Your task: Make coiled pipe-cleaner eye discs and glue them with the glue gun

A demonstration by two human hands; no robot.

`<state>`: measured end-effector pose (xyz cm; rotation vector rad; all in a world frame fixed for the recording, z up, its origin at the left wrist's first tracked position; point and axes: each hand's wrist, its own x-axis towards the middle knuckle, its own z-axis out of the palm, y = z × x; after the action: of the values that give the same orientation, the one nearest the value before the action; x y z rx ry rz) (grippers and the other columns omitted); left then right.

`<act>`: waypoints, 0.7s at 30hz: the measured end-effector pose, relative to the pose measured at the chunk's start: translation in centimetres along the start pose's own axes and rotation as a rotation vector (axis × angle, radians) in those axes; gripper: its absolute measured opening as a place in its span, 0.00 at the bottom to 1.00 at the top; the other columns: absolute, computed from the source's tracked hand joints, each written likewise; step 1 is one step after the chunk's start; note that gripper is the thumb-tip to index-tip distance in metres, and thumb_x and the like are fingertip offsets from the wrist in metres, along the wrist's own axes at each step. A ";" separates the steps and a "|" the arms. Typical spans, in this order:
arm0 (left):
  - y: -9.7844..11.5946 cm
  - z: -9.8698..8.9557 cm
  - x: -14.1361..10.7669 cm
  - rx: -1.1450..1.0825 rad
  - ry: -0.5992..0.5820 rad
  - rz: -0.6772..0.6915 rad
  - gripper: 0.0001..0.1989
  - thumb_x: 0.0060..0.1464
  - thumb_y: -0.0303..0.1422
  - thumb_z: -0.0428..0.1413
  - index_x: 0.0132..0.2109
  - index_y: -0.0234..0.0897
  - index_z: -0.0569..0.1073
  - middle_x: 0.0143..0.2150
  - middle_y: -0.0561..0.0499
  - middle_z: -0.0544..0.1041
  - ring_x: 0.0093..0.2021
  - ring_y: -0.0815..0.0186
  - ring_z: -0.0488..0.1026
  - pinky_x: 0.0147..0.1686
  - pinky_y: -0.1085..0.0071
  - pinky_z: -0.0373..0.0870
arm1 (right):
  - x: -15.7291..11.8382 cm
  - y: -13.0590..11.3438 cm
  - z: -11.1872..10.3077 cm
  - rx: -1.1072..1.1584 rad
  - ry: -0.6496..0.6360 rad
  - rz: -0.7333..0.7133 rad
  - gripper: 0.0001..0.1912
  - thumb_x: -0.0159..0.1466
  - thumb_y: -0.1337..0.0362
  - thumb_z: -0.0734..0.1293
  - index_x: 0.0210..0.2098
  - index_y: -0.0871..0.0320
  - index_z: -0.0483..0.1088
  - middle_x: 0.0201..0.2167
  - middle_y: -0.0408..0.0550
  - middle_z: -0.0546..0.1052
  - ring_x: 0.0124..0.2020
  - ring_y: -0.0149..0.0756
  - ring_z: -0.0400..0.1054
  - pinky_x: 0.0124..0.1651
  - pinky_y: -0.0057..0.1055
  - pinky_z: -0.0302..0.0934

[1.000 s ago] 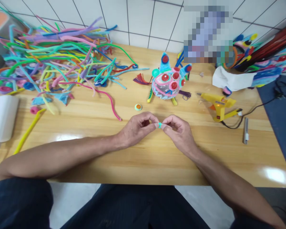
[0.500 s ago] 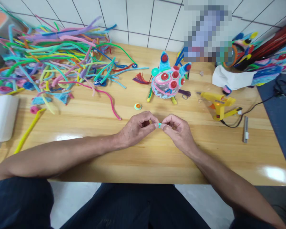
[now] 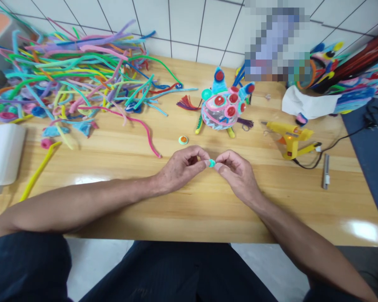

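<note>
A small green pipe-cleaner piece point(image 3: 212, 162), apparently rolled up, is pinched between my two hands above the wooden table. My left hand point(image 3: 184, 168) grips its left side between thumb and forefinger. On its right side, the thumb and forefinger of my right hand point(image 3: 237, 173) are closed. Fingertips cover part of the piece. Beyond my hands stands a colourful animal-like figure point(image 3: 222, 110) with red and pink discs and two blue horns. A small green disc with an orange centre point(image 3: 183, 139) lies on the table past my left hand.
A heap of pipe cleaners point(image 3: 72, 75) fills the back left, and a pink pipe cleaner point(image 3: 146, 130) trails from it. At the right are a yellow glue gun point(image 3: 290, 136) with a cord and a grey utility knife point(image 3: 326, 172). A white box point(image 3: 3, 155) is at the left edge.
The green piece has turned between my fingertips, and more of it shows. My hands stay almost in the same place.
</note>
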<state>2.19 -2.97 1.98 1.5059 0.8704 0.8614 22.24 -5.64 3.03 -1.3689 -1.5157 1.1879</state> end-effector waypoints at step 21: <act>-0.2 0.0 -0.1 -0.040 -0.006 0.021 0.11 0.64 0.38 0.60 0.39 0.34 0.76 0.32 0.53 0.71 0.30 0.71 0.64 0.31 0.72 0.60 | -0.4 0.2 0.4 -0.145 0.019 -0.108 0.05 0.66 0.64 0.68 0.32 0.55 0.72 0.25 0.38 0.72 0.28 0.30 0.64 0.33 0.30 0.58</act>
<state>2.13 -3.00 1.79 1.4849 0.8293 0.8846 21.95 -6.12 2.69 -1.3694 -1.6671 1.0126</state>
